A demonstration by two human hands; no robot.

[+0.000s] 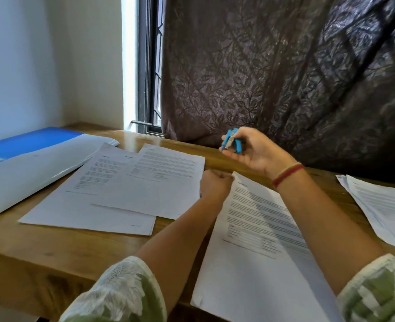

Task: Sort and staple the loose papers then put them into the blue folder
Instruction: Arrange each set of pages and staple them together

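- The right hand (258, 151) grips a small blue stapler (230, 141) above the wooden table (52, 247).
- The left hand (216, 183), fingers curled, is at the top corner of the near printed sheets (261, 240) (a pinch is not clear).
- The blue folder (29, 141) lies open at the left.

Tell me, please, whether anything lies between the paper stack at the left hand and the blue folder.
Two overlapping white printed sheets lie flat on the wooden table between the printed paper stack that the left hand holds and the open blue plastic folder. A lifted stack would likely clear them.
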